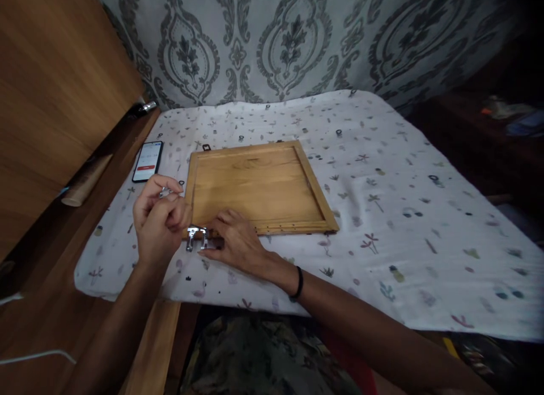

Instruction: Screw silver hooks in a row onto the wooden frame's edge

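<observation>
A framed wooden panel (255, 182), like a small cabinet door, lies flat on the patterned cloth. At its near left corner sits a shiny metal hinge (191, 239). My right hand (238, 242) grips the hinge's right side, thumb below and fingers above on the frame's near edge. My left hand (159, 219) is closed just left of the hinge, with fingertips pinched together near it. A small shiny metal bit (165, 192) shows between the left fingers; what it belongs to is hidden by the hand.
A phone (147, 161) with a lit screen lies at the bed or table's left side. The white printed cloth (382, 213) covers the work surface. A wooden cabinet (63, 72) stands at left, with a brown roll (87, 181) beside it. A patterned curtain (293, 43) hangs behind.
</observation>
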`<control>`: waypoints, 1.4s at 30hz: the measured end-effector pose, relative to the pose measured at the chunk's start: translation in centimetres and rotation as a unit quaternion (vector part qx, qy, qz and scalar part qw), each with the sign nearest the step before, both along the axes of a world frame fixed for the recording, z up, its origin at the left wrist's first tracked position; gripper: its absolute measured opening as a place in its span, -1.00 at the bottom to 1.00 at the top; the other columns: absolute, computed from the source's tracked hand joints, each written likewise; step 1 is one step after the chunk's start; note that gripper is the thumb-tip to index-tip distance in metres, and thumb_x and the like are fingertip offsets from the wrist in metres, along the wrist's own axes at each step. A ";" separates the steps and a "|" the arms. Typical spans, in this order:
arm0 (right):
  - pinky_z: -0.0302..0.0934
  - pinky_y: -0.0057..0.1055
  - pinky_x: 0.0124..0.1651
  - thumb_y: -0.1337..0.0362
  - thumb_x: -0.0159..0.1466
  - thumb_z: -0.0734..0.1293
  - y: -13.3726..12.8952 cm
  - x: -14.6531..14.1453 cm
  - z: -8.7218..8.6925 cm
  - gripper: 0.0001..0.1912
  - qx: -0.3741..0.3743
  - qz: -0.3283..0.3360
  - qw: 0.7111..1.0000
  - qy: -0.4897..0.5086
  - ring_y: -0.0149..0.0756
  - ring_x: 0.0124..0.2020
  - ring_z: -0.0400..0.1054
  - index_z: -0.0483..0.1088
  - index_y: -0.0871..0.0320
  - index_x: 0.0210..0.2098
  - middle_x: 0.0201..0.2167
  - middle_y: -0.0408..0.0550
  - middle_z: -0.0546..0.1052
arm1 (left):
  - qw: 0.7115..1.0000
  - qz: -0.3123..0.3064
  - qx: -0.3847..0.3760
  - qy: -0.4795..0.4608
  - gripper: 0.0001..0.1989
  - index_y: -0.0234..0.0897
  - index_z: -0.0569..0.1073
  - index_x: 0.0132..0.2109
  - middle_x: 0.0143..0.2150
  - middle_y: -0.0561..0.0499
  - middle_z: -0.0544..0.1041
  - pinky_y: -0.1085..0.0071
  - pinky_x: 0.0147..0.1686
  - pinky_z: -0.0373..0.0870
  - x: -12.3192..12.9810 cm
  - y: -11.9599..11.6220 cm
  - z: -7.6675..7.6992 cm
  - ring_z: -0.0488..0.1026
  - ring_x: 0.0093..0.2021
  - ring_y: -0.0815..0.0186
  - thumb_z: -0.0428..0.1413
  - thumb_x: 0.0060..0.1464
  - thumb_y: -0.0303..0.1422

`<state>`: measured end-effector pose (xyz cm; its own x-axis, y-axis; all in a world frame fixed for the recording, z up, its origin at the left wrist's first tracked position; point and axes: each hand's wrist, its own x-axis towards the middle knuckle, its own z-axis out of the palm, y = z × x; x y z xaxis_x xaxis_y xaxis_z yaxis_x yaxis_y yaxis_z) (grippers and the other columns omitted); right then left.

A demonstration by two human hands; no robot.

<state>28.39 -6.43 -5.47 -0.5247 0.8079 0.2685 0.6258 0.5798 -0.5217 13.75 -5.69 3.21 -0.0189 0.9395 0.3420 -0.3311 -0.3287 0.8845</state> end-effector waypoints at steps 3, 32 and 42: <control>0.21 -0.20 -0.05 -0.13 0.19 0.55 0.0 -0.1 0.0 -0.42 -0.002 -0.002 1.000 -0.001 -0.06 -0.08 0.35 0.55 0.24 -0.09 -0.16 0.08 0.54 | 1.000 0.006 0.002 -0.004 -0.86 -0.22 0.51 -0.37 -0.72 0.28 -0.06 0.52 -0.69 -0.18 0.2 0.1 -0.1 -0.29 -0.69 0.53 0.16 0.07 -0.55; 0.27 -0.12 0.08 -0.05 0.22 0.54 0.0 -0.2 -0.6 -0.44 0.000 -0.002 1.000 0.027 0.00 0.03 0.38 0.55 0.23 0.04 -0.02 0.14 0.56 | 0.943 -0.261 -0.006 0.205 -0.92 -0.29 0.50 -0.22 -0.64 0.22 0.16 0.56 -0.66 -0.02 -1.2 0.8 0.1 0.00 -0.68 0.51 0.15 0.27 -0.40; 0.23 -0.17 -0.03 -0.20 0.27 0.45 0.2 -0.2 -0.6 -0.40 0.007 -0.003 1.000 0.016 -0.05 -0.08 0.36 0.57 0.23 -0.04 -0.15 0.10 0.54 | 0.990 -0.116 0.033 0.071 -0.92 -0.23 0.53 -0.30 -0.69 0.26 -0.01 0.55 -0.69 -0.12 -0.7 -0.8 0.2 -0.18 -0.72 0.54 0.20 0.19 -0.45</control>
<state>28.16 -6.25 -6.02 -0.5106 0.8069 0.2969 0.6125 0.5837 -0.5330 13.02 -6.47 3.42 0.2468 0.8884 0.3870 -0.2784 -0.3175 0.9065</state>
